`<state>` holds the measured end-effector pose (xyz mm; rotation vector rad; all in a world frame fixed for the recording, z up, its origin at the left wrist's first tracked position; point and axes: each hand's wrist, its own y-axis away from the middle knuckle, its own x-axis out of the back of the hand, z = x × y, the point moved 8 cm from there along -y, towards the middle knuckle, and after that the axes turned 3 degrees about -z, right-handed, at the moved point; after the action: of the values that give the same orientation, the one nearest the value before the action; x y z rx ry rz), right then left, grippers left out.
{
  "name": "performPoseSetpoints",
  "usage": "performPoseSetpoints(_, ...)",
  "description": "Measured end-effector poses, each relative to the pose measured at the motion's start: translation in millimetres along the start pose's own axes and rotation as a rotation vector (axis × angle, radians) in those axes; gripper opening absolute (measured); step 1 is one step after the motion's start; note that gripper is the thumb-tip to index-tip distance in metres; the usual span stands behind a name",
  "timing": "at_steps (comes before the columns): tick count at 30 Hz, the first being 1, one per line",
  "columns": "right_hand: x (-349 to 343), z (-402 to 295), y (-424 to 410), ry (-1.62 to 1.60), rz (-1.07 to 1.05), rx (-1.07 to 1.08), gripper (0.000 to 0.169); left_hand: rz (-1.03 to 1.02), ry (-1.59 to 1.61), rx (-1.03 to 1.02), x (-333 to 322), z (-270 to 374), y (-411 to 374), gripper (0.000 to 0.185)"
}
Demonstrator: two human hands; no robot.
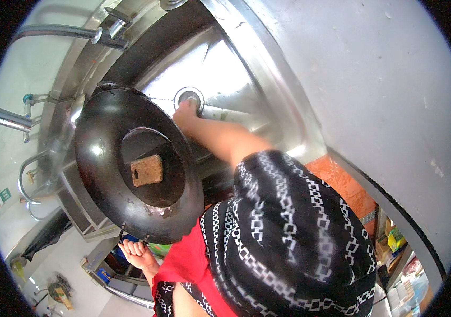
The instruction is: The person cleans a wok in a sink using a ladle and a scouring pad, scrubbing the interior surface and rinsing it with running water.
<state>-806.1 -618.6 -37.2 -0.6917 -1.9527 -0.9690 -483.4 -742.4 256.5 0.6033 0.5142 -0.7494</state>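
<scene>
My left hand [136, 251] is closed around the loop handle at the lower edge of a large black wok [102, 170]. The wok is tilted and partly covers the sink, with a little water in its bottom. A brown sponge [147, 170], marked with a dark spot, lies in the wok. My right hand [187, 109] reaches past the wok's rim to the round drain [199, 95] of the stainless steel sink [233, 67]. Its fingers are down in the drain opening and hidden, so whether they hold anything cannot be told.
Two curved faucets [63, 29] [9, 119] stand along the wall side. Small green bits [221, 115] lie in the basin. A pale metal counter [376, 79] borders the sink at right. A metal rack [86, 210] is beyond the wok, and shelves with packages [395, 237] stand lower right.
</scene>
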Motion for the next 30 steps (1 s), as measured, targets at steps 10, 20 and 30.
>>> performPoseSetpoints(10, 10, -11, 15, -0.167, -0.149, -0.062, 0.035, -0.022, 0.037, 0.000, 9, 1, 4, 0.040)
performPoseSetpoints(20, 5, 13, 13, 0.089, 0.314, -0.247, 0.036, -0.012, 0.019, -0.004, 9, 1, 6, 0.039)
performPoseSetpoints(30, 32, 5, 30, 0.016, 0.062, 0.052, 0.026, -0.021, 0.027, -0.005, 7, 0, 7, 0.039)
